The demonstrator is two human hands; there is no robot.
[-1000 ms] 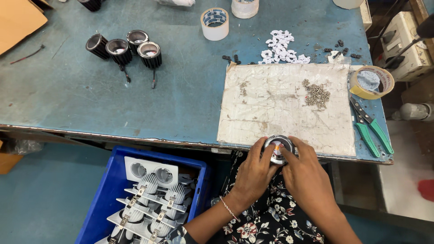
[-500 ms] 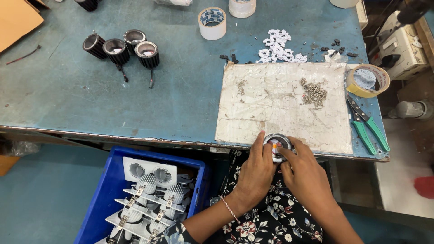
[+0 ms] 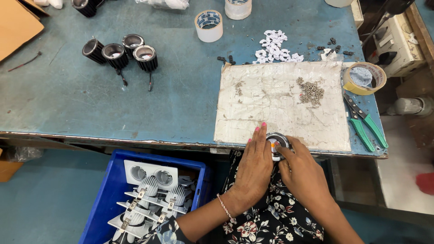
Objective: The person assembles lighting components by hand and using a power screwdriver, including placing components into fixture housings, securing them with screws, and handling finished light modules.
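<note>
- The blue-green workbench [image 3: 135, 104] carries everything; a worn white mat [image 3: 280, 104] lies on its near right part, probably to give a flat working patch within easy reach.
- A blue crate [image 3: 108, 199] stands below the bench edge on the person's left, filled with white lamp fittings [image 3: 149, 194] stacked in rows, close enough to reach without standing.
- Four black finned lamp housings [image 3: 120, 52] lie grouped far left, well apart from the hands.
- Green-handled pliers [image 3: 364, 124] and a roll of tan tape [image 3: 364, 77] sit at the right edge, beside the mat.
- A heap of small screws [image 3: 311, 92] rests on the mat; white plastic pieces [image 3: 275, 47] lie just beyond it.
- The left hand [image 3: 254, 167] lies flat, fingers extended, steadying the round lamp part [image 3: 275, 142] at the mat's near edge.
- The right hand [image 3: 304, 174] curls around the same part from the other side, fingertips pressing on it.
</note>
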